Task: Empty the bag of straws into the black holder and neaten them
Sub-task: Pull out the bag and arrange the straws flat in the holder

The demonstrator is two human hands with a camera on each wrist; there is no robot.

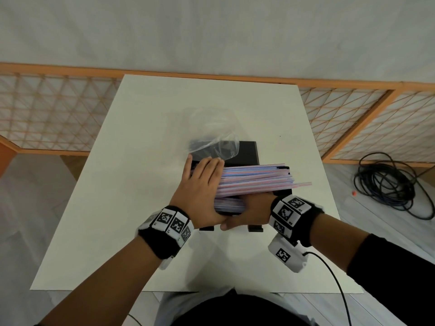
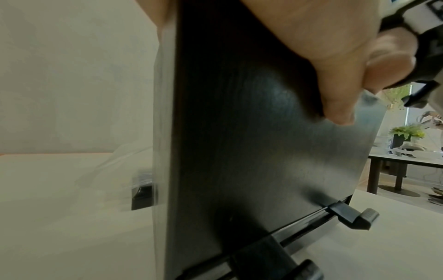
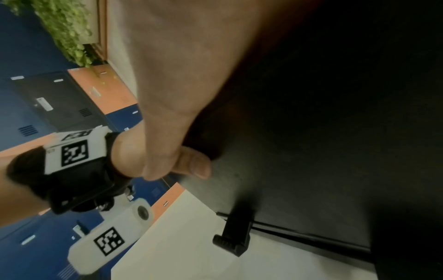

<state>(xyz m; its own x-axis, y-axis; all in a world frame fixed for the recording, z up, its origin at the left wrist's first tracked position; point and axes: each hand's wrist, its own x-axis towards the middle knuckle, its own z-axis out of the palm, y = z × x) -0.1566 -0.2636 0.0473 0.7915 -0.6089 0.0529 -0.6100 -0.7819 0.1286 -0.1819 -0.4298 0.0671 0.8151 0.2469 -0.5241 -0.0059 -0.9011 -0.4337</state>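
Straws (image 1: 256, 178) heaped lengthwise in black holder (image 1: 247, 150), already out of bag. Nearest: right hand (image 1: 247, 211), against holder's near wall beneath pile; finger curl impossible to tell. Just beyond: left hand (image 1: 200, 184), straight fingers flat on straw ends. Beyond fingertips: clear bag (image 1: 211, 137), slumped, apparently empty. Neatening step, by the look. Next: tap in overhanging ends opposite left fingers.

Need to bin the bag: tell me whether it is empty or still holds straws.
Empty, as far as the head view shows: the clear bag lies limp behind the black holder, and the straws are in the holder.
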